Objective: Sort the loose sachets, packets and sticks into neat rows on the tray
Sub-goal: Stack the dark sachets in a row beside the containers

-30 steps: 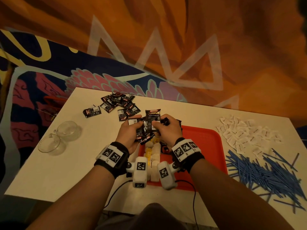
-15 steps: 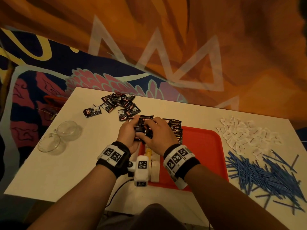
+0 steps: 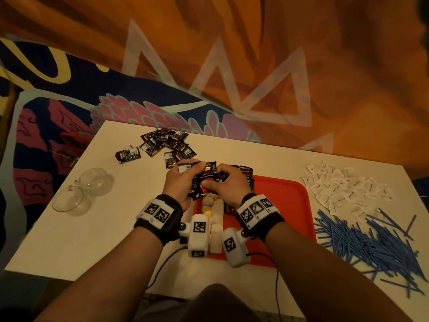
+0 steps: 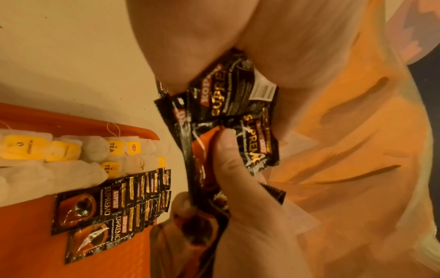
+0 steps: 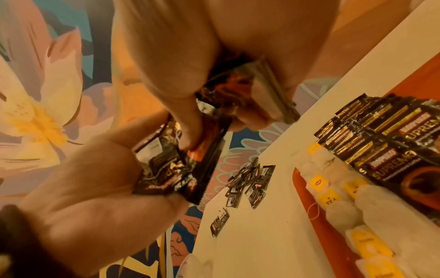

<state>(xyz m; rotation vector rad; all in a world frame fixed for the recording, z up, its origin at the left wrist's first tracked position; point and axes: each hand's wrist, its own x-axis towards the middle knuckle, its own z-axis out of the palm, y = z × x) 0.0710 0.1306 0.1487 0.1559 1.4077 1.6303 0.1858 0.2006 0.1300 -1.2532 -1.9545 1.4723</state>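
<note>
Both hands hold one bunch of black coffee sachets (image 3: 205, 182) above the far left corner of the red tray (image 3: 285, 205). My left hand (image 3: 180, 184) grips the bunch (image 4: 228, 105) from the left. From the right, my right hand (image 3: 226, 185) pinches it (image 5: 166, 169) with thumb on top. A row of overlapping coffee sachets (image 4: 114, 205) lies on the tray beside rows of tea bags (image 4: 71, 150), also seen as sachets (image 5: 390, 139) and tea bags (image 5: 338, 197) from the right wrist. More black sachets (image 3: 166, 146) lie loose on the table behind.
White sugar packets (image 3: 348, 189) are heaped right of the tray. Nearer me lies a pile of blue sticks (image 3: 369, 240). Two clear glass cups (image 3: 79, 191) stand at the left of the white table (image 3: 69, 240). Cables trail off the near edge.
The right hand, which had reached over to the left hand, has drawn back to the right. The bunch of sachets now sits lower, between both hands over the tray corner.
</note>
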